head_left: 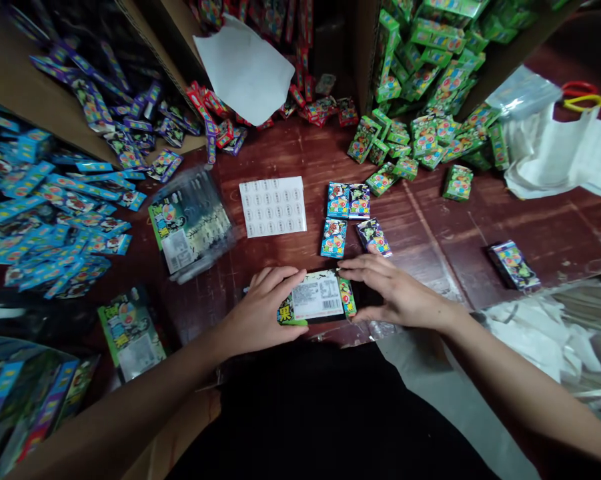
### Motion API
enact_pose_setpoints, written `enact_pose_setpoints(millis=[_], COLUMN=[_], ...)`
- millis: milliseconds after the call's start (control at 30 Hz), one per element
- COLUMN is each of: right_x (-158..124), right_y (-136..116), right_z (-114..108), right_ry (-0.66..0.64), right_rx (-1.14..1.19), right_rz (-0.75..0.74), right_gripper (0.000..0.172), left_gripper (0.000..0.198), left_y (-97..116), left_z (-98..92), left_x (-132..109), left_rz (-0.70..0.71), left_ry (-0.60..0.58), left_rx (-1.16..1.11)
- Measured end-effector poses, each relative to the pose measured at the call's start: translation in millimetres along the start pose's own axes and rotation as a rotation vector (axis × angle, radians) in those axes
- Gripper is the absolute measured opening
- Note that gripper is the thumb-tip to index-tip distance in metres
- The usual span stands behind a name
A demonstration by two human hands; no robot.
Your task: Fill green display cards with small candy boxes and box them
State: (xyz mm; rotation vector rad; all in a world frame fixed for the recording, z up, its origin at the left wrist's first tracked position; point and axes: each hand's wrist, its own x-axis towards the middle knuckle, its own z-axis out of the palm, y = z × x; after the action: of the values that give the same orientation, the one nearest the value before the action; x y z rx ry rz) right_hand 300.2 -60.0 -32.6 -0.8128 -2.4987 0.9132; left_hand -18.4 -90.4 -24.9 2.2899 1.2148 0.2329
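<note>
A flat printed package [317,295] with a white label lies at the table's front edge. My left hand [263,307] grips its left end, thumb along the top. At the other end, my right hand [390,290] has its fingers and thumb around a small green box [347,297] that shows at the package's right side. Just beyond the hands are two blue boxes [333,238] and two purple ones [374,238]. A white sticker sheet [273,207] lies behind and to the left.
Cartons along the back spill green boxes [425,140], red boxes [325,110] and purple boxes [145,110]. Blue boxes [55,213] heap at the left, near stacked clear sleeves [193,223]. One dark box [514,265] and scissors with yellow handles [583,102] are right.
</note>
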Motion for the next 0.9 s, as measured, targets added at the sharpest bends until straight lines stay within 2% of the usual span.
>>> enact_pose_setpoints(millis=[67,133,200,333,400,500,533,667,733,800,900], right_x=[10.4,20.3,31.1,58.2,70.4,82.3,85.2,96.9,102.7,105.8,103.4], right_y=[-4.7,-10.1,-15.1,-17.3,-14.1,-10.0,-9.9,-15.1,-17.6,-18.3,-16.5], right_z=[-2.7,-2.7,2.1,24.0,34.1,42.1,43.8,54.5,62.0,67.5,67.3], right_ry=[0.062,0.185,0.292,0.334,0.326,0.274,0.281,0.481,0.573,0.575,0.483], right_rx=[0.006,0.045,0.178,0.59,0.694,0.737,0.738,0.798,0.778,0.739,0.737], right_rz=[0.012,0.077,0.17,0.32,0.352,0.389,0.409,0.472,0.471,0.473,0.49], right_gripper=[0.071,0.072,0.07,0.047,0.036,0.028,0.029,0.04,0.034,0.026,0.03], left_gripper=[0.088,0.091,0.098,0.114,0.104,0.066,0.059,0.065,0.059,0.048,0.038], left_y=[4.0,10.0,17.2,25.2,20.7,4.8,-1.0,-16.3,-19.5,-22.2,-27.0], left_z=[0.3,1.6,4.3,12.2,14.7,14.1,13.3,11.3,12.2,12.6,8.2], left_x=[0.3,1.0,2.8,10.8,14.6,16.6,16.5,16.4,16.3,14.7,10.4], left_rz=[-0.097,-0.222,-0.345,-0.46,-0.443,-0.388,-0.379,-0.386,-0.381,-0.376,-0.394], left_ry=[0.091,0.205,0.318,0.456,0.498,0.513,0.511,0.576,0.581,0.529,0.435], left_rx=[-0.004,-0.016,-0.071,-0.324,-0.487,-0.776,-0.868,-1.063,-1.089,-1.099,-1.055])
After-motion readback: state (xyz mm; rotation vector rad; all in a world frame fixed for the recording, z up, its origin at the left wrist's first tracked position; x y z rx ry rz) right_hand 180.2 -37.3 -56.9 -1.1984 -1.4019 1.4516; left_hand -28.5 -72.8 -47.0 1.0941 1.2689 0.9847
